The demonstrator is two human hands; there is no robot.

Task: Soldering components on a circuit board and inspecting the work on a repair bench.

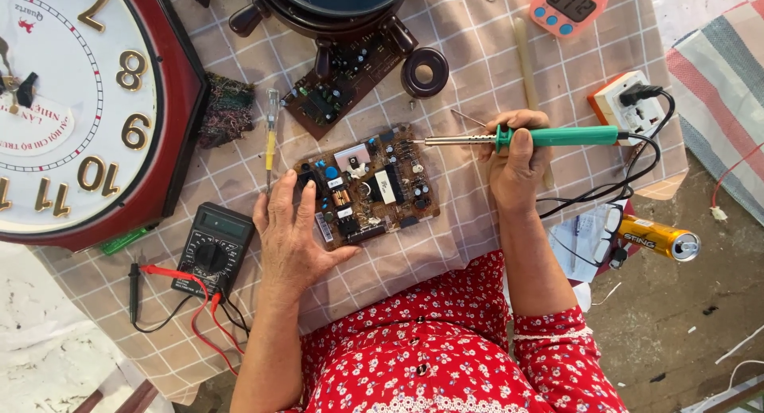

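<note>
— What are your fingers doing?

— Your right hand (517,162) is closed around the green handle of one soldering iron (525,137), its thin metal tip lying level over the right edge of the brown circuit board (368,186). Your left hand (290,234) lies flat, fingers spread, touching the board's left edge.

— How many boards do you have?

— Two: the one between your hands at the middle of the checked cloth (469,222), and a darker second board (342,83) farther off, partly under a round black housing (334,3).

— And around you?

— One black multimeter (213,246) with red and black leads lies left of your left hand. Beyond it, one big red-framed wall clock (87,103). One ring-shaped coil (424,72), one pink timer (567,5), one socket block (629,103), one yellow can (659,238) far right.
</note>
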